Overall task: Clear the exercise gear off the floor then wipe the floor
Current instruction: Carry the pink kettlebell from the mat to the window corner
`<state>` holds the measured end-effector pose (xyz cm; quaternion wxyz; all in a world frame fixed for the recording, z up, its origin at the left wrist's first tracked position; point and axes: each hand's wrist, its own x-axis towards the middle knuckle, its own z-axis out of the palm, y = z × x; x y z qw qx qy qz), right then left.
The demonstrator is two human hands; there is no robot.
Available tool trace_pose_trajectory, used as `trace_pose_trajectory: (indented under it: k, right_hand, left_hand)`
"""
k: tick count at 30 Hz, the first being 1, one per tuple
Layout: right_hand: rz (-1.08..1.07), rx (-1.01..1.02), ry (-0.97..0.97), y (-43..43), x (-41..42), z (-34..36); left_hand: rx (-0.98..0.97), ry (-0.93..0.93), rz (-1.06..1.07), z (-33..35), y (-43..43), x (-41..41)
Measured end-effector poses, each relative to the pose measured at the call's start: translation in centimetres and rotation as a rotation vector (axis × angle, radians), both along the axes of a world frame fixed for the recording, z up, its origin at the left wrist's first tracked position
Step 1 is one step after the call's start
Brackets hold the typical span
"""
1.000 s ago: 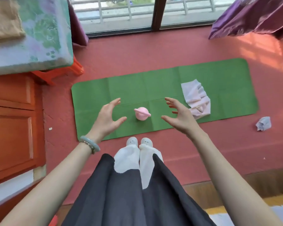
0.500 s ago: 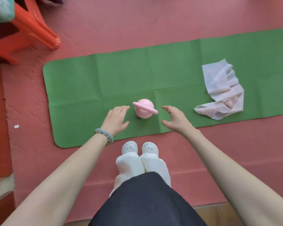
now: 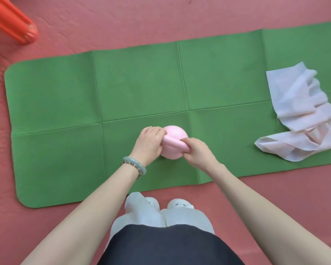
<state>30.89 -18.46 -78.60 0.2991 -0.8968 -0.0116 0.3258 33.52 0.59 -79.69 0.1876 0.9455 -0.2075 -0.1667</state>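
Pink and rounded, a small kettlebell (image 3: pixel 175 133) sits on the near half of a green exercise mat (image 3: pixel 138 83), close to the middle of its length. Both hands grip the bar handle across its top. The left hand (image 3: pixel 149 143) wraps its fingers round the handle's left end, and the right hand (image 3: pixel 196 150) curls round the right end, the knuckles of both facing up. A pale green bracelet (image 3: pixel 135 165) circles the left wrist.

The mat lies flat on a reddish-pink floor (image 3: pixel 122 20), its fold creases showing. A crumpled pale pink cloth (image 3: pixel 302 111) lies on the mat's right end, well apart from the kettlebell. White shoes (image 3: pixel 178 204) stand just off the mat's near edge, below a dark skirt (image 3: pixel 166 245). An orange-red plastic leg (image 3: pixel 11 22) crosses the upper left corner.
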Motion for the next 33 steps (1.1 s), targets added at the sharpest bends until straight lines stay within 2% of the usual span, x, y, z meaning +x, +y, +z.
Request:
trace_pose_trajectory:
  k: [4, 7, 10, 13, 20, 26, 30, 33]
  right_hand:
    - [-0.024, -0.020, -0.052, 0.2, -0.1, -0.4]
    - [-0.037, -0.008, -0.054, -0.1, -0.8, 1.1]
    - [-0.049, 0.019, -0.055, -0.7, -1.4, 4.8]
    - [-0.049, 0.036, -0.055, -1.8, -2.8, 10.2]
    - [0.027, -0.003, -0.052, -4.2, -4.9, 30.5]
    - [0.086, -0.231, -0.128, -5.0, -7.1, 51.2]
    - [0.035, -0.203, -0.179, -6.0, -10.1, 62.5]
    - [-0.170, -0.080, -0.206, -7.5, -13.0, 68.0]
  left_hand:
    - [-0.014, -0.044, -0.020, -0.2, -0.2, 0.4]
    - [-0.013, -0.009, -0.039, 1.5, -0.4, -0.8]
    - [-0.032, 0.091, 0.037, 5.3, -0.8, -2.0]
    - [-0.032, 0.145, 0.006, 10.7, -1.3, -2.8]
    - [-0.068, 0.084, -0.240, 30.4, -2.1, -3.8]
    - [-0.115, 0.043, -0.407, 50.2, -4.0, -4.5]
    - [-0.154, 0.031, -0.517, 61.9, -5.9, -5.0]
    - [-0.196, 0.003, -0.662, 68.1, -8.3, -5.4]
